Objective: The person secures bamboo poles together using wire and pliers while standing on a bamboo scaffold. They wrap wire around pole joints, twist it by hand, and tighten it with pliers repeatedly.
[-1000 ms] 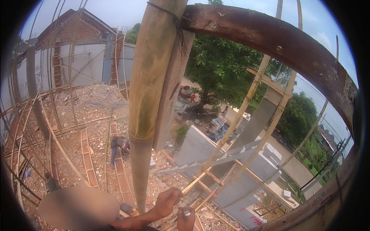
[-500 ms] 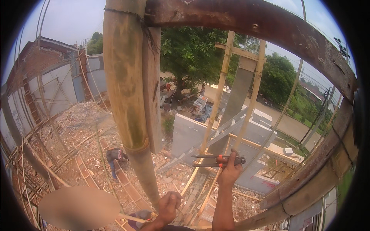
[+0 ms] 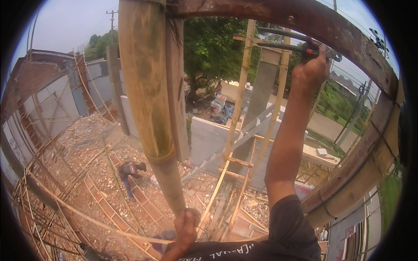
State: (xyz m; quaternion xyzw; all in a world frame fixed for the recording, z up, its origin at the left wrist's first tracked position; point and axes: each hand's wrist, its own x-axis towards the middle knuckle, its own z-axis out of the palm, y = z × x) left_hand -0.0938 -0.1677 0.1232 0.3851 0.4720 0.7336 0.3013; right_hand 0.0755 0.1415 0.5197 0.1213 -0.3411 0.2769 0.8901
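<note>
the pliers (image 3: 309,51) have near-black handles, a dab of bright red-orange and a silvery grey head. the bamboo pole (image 3: 146,78) is yellow-tan, blotched greenish brown, with a darker ring; the plank (image 3: 176,91) next to it is dull greyish brown. the beam (image 3: 270,15) is rusty dark brown with paler flecks. the sleeve (image 3: 289,219) is charcoal. the co-worker (image 3: 128,168) wears a dark top with pale print and blue trousers. the rubble (image 3: 91,135) is reddish brown speckled off-white, the tree (image 3: 209,48) deep green, the low wall (image 3: 209,135) pale grey.

White lettering (image 3: 223,253) on dark shirt (image 3: 291,224)
</note>
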